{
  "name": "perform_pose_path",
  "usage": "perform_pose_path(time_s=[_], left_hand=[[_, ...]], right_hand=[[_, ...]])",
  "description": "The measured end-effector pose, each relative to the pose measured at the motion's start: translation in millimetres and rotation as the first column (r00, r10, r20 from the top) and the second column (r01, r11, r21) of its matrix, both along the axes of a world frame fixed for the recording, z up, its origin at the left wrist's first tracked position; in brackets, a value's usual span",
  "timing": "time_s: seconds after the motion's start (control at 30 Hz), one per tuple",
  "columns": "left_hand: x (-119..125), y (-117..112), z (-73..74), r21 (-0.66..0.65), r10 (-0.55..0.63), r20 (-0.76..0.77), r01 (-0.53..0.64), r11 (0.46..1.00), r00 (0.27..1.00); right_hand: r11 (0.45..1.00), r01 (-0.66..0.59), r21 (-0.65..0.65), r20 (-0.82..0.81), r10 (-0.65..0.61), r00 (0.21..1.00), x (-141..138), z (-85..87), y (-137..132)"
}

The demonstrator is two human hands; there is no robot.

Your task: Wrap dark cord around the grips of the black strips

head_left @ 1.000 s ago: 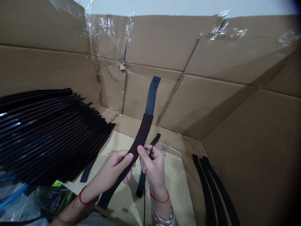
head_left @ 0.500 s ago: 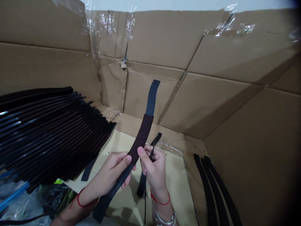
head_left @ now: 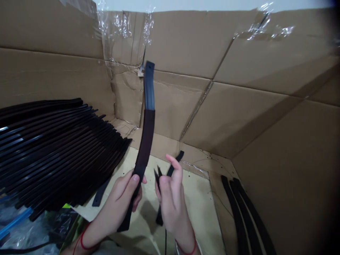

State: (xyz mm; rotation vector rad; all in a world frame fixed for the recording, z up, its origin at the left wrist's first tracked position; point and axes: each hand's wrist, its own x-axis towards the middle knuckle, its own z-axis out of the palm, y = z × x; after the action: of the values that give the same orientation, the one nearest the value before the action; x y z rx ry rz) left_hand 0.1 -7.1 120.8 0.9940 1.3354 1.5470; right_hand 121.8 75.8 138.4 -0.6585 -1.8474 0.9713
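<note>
My left hand (head_left: 124, 193) is closed round a long curved dark strap (head_left: 145, 138), dark brown along its middle and blue-black at its upper end, which stands nearly upright before the cardboard wall. My right hand (head_left: 170, 193) is just to the right of it, fingers pinched on a small black tool (head_left: 157, 174) with its tip pointing up, index finger raised. Both wrists carry a red thread; the right hand is off the strap.
A large stack of black straps (head_left: 53, 148) fills the left side. Two or three more straps (head_left: 240, 216) lie along the right cardboard wall (head_left: 278, 148). Loose strap pieces (head_left: 100, 193) lie on the light board floor (head_left: 196, 205). Plastic bags and a cable sit at lower left.
My left hand has swung the strap from leaning right to nearly upright and shifted its top leftward. My right hand has let go of the strap and lifted its index finger.
</note>
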Motion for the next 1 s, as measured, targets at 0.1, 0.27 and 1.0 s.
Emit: perform_pose_path(time_s=[0.1, 0.27, 1.0], left_hand=[[-0.1, 0.8, 3.0, 0.044, 0.060, -0.085, -0.057, 0.997, 0.995], [3.0, -0.6, 4.1, -0.007, 0.045, -0.211, -0.048, 0.999, 0.977], [7.9, 2.1, 4.5, -0.027, 0.031, -0.215, -0.038, 0.999, 0.976]], right_hand=[[0.963, -0.006, 0.268, 0.065, -0.012, 0.998, -4.2, -6.4, -3.7], [0.872, 0.100, 0.480, 0.011, -0.120, 0.993, -10.5, -15.1, -0.9], [0.922, 0.183, 0.341, -0.028, -0.185, 0.982, -13.5, -23.5, -3.1]])
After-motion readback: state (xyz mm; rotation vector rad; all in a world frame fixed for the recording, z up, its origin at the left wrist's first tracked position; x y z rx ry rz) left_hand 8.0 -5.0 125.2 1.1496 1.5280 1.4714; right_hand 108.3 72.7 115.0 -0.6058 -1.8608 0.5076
